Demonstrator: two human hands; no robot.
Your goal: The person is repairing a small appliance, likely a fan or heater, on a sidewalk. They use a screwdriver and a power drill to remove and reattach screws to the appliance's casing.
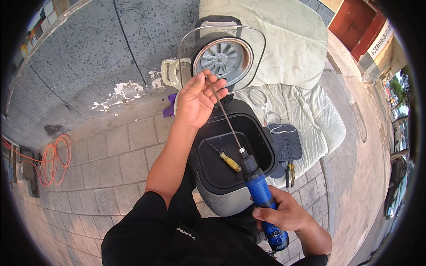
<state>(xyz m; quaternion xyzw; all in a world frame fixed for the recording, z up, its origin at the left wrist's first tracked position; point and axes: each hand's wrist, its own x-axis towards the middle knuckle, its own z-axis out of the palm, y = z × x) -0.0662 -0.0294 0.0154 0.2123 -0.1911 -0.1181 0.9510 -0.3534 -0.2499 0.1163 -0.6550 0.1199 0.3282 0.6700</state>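
My right hand (284,210) is wrapped around the blue body of a cordless electric screwdriver (259,190), which tilts up and to the left. A long thin metal bit (226,116) runs out of its chuck. Near the bit's far tip, the fingers of my left hand (197,97) are closed around it. Below the bit sits a grey appliance housing with an open black tub (213,170). Inside the tub lies a screwdriver with a yellow handle (230,162). Just beyond my left fingertips stands a round part with a ribbed metal disc (222,56) and a rusty rim.
A pale quilted cloth (288,48) covers the wall and ground behind. On it rest a dark perforated plate (286,141), white wires (271,111) and pliers (290,174). An orange hose or cable (55,162) lies coiled at left. A purple cloth (169,106) is by the wall.
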